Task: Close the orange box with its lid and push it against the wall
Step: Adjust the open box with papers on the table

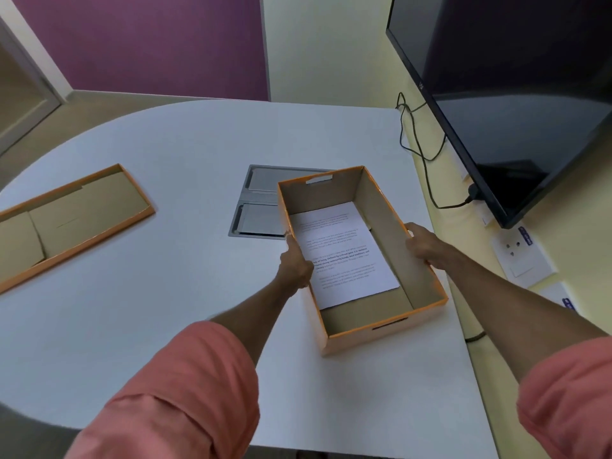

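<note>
The orange box (390,332) stands open on the white table, right of centre, with a printed sheet of paper (341,253) lying inside. My left hand (294,263) grips its left long wall and my right hand (422,245) grips its right long wall. The box's orange lid (76,223) lies upside down far to the left on the table, brown inside facing up, apart from both hands. The yellow wall (463,293) runs along the table's right edge, a short gap from the box.
A grey metal cable hatch (256,207) is set flush in the table (185,293), partly under the box's far left corner. A black monitor (516,104) hangs on the right wall with cables (420,150) and wall sockets (521,256) below it.
</note>
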